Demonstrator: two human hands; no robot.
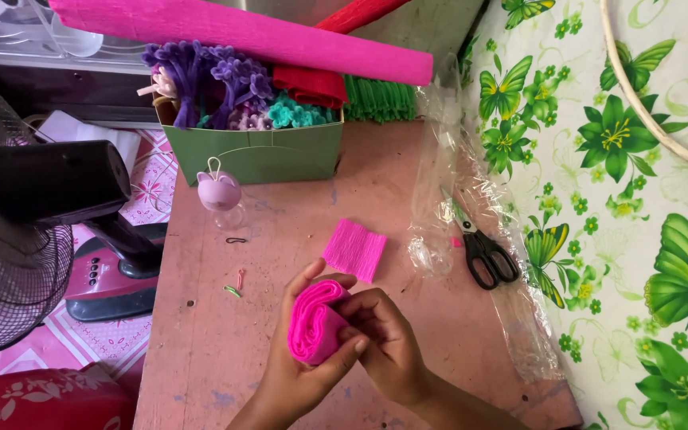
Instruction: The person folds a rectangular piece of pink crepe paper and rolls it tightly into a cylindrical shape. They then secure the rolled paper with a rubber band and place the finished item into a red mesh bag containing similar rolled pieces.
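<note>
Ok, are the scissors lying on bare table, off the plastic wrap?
No, the black-handled scissors lie on the clear plastic wrap at the table's right side, beside the flat pink crepe piece.

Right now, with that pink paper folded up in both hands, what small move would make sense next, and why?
Probably reach the right hand for the black scissors. The pink crepe stack is pinched, folded in layers, between it and the left hand, and the scissors lie free on the clear plastic sheet.

One head camera looks steeply down, close over the table; the box sits at 12 o'clock.
</note>
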